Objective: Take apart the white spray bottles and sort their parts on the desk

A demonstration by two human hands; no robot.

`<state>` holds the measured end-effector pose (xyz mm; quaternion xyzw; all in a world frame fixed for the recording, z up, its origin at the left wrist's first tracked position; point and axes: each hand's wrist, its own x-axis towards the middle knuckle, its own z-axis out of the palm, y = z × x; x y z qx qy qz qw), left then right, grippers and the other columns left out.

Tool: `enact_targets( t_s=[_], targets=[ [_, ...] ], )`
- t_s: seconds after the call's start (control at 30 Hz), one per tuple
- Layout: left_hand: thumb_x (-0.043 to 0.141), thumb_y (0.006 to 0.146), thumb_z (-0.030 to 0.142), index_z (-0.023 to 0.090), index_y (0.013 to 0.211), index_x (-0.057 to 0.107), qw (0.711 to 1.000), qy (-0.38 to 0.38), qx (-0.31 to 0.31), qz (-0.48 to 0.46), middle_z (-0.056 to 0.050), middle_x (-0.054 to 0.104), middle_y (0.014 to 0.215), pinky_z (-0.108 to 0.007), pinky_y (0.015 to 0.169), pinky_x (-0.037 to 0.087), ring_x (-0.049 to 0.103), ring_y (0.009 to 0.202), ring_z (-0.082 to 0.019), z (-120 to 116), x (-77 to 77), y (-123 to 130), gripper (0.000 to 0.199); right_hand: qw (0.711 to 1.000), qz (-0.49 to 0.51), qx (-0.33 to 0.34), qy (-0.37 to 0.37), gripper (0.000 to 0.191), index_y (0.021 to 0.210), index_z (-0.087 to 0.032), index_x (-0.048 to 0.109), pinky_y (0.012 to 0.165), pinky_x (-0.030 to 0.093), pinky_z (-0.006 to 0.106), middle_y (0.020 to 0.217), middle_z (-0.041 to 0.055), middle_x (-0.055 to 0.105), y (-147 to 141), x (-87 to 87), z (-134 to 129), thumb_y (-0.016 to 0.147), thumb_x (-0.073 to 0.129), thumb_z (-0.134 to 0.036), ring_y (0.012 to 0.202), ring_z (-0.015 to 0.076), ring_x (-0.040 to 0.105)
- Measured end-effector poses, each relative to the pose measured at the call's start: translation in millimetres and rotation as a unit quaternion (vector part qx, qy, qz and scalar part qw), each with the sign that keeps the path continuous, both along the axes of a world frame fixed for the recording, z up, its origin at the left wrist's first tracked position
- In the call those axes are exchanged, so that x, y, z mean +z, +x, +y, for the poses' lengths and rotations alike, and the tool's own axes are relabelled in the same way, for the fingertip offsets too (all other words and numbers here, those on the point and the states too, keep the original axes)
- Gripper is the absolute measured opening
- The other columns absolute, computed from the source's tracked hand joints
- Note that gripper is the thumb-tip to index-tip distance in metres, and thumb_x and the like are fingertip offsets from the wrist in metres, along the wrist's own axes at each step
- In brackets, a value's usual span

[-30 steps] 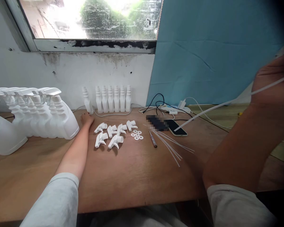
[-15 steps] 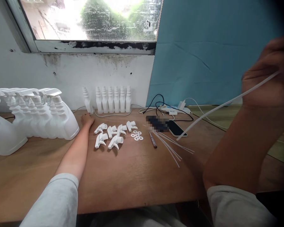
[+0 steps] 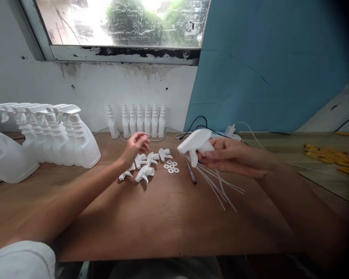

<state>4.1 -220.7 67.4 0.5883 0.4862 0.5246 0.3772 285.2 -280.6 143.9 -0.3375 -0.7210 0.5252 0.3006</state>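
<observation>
Both hands have moved: the left hand (image 3: pixel 136 148) has left the lone small bottle (image 3: pixel 112 122), and the right hand (image 3: pixel 232 155), which held a long white tube, has come in lower and now grips a white spray head (image 3: pixel 196 141), raised off the surface (image 3: pixel 177 221). Well apart from it, the left hand is empty, its fingers loosely bent; I cannot tell whether it touches the other spray heads (image 3: pixel 145 173) just beside it, some of which it partly covers. Between the hands lie white washers (image 3: pixel 171 166) and, nearer the right, a screwdriver (image 3: pixel 192 174). Thin tubes (image 3: pixel 221 193) spread out below the right hand, which blocks the view of their far part and of the power strip (image 3: pixel 236 136) behind. Six small bottles (image 3: pixel 140 122) stand behind the left hand; large bottles (image 3: pixel 85 147) crowd its left side.
</observation>
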Motion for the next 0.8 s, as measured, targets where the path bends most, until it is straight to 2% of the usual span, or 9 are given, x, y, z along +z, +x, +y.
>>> enact_targets(
  t_s=[0.1,0.13,0.2,0.23,0.33,0.47,0.57,0.67,0.8],
  targets=[
    [0.032,0.089,0.06,0.018,0.106,0.056,0.977,-0.074,-0.197,-0.037,-0.01,0.064,0.087,-0.034,0.057,0.052,0.064,0.066,-0.021,-59.9,-10.2,32.5,0.052,0.981,-0.052,0.092,-0.163,0.033,0.087,-0.011,0.061,0.057,0.039,0.02,0.086,0.0058,0.06,-13.8,-27.1,-7.1,0.079,0.067,-0.043,0.066,0.0072,0.049],
    [0.03,0.089,0.062,0.016,0.108,0.054,0.945,-0.121,-0.291,-0.091,-0.011,0.064,0.088,-0.034,0.058,0.052,0.064,0.067,-0.02,-75.8,-16.6,38.3,0.055,0.976,-0.079,0.109,-0.17,0.034,0.087,-0.01,0.061,0.057,0.037,0.019,0.085,0.0053,0.059,-19.2,-34.2,-10.8,0.08,0.065,-0.043,0.065,0.0067,0.048],
    [0.038,0.088,0.06,0.016,0.106,0.05,0.906,-0.166,-0.362,-0.139,-0.011,0.063,0.087,-0.031,0.06,0.052,0.063,0.067,-0.018,-97.0,-30.7,43.0,0.049,0.974,-0.12,0.124,-0.144,0.032,0.087,-0.011,0.061,0.057,0.034,0.019,0.079,0.0029,0.058,-30.2,-46.1,-19.1,0.083,0.062,-0.042,0.064,0.0067,0.045],
    [0.046,0.087,0.057,0.016,0.104,0.048,0.902,-0.175,-0.367,-0.147,-0.009,0.062,0.086,-0.03,0.061,0.051,0.063,0.066,-0.017,-102.2,-37.6,42.7,0.045,0.975,-0.131,0.126,-0.123,0.029,0.087,-0.012,0.061,0.057,0.034,0.02,0.077,0.0017,0.058,-35.5,-51.2,-23.3,0.085,0.06,-0.041,0.064,0.0069,0.045],
    [0.06,0.081,0.051,0.017,0.101,0.045,0.921,-0.172,-0.33,-0.119,-0.004,0.06,0.08,-0.026,0.058,0.051,0.062,0.059,-0.014,-103.1,-53.5,38.6,0.041,0.98,-0.126,0.131,-0.076,0.023,0.088,-0.013,0.064,0.066,0.039,0.022,0.081,0.0023,0.061,-49.5,-65.0,-33.9,0.088,0.052,-0.033,0.072,0.0106,0.052],
    [0.061,0.079,0.052,0.018,0.101,0.046,0.922,-0.185,-0.324,-0.098,-0.002,0.059,0.075,-0.024,0.052,0.05,0.061,0.055,-0.014,-96.3,-64.4,36.7,0.044,0.987,-0.079,0.118,-0.079,0.022,0.085,-0.011,0.063,0.081,0.045,0.03,0.084,0.0072,0.066,-60.4,-83.4,-40.0,0.086,0.053,-0.03,0.084,0.0183,0.061],
    [0.062,0.079,0.05,0.017,0.101,0.046,0.921,-0.182,-0.331,-0.092,0.0,0.058,0.067,-0.02,0.047,0.046,0.058,0.051,-0.012,-94.6,-66.6,37.4,0.043,0.991,-0.074,0.101,-0.043,0.027,0.086,-0.012,0.066,0.085,0.045,0.031,0.085,0.0066,0.067,-61.0,-95.9,-40.1,0.087,0.051,-0.034,0.085,0.0186,0.062],
    [0.062,0.08,0.048,0.016,0.095,0.049,0.917,-0.19,-0.337,-0.095,0.0,0.058,0.066,-0.017,0.042,0.041,0.054,0.045,-0.009,-93.9,-64.1,37.9,0.037,0.985,-0.161,0.051,0.042,0.027,0.089,-0.017,0.069,0.068,0.043,0.025,0.075,0.002,0.066,-58.7,-106.3,-41.9,0.088,0.052,-0.038,0.068,0.0142,0.057],
    [0.062,0.08,0.045,0.016,0.088,0.049,0.897,-0.221,-0.372,-0.09,0.0,0.059,0.062,-0.016,0.039,0.039,0.055,0.042,-0.009,-94.6,-60.0,38.9,0.033,0.933,-0.324,-0.046,0.147,0.03,0.091,-0.02,0.067,0.051,0.029,0.023,0.06,-0.0005,0.059,-54.9,-115.3,-52.0,0.084,0.056,-0.047,0.052,0.0122,0.049]
  ],
)
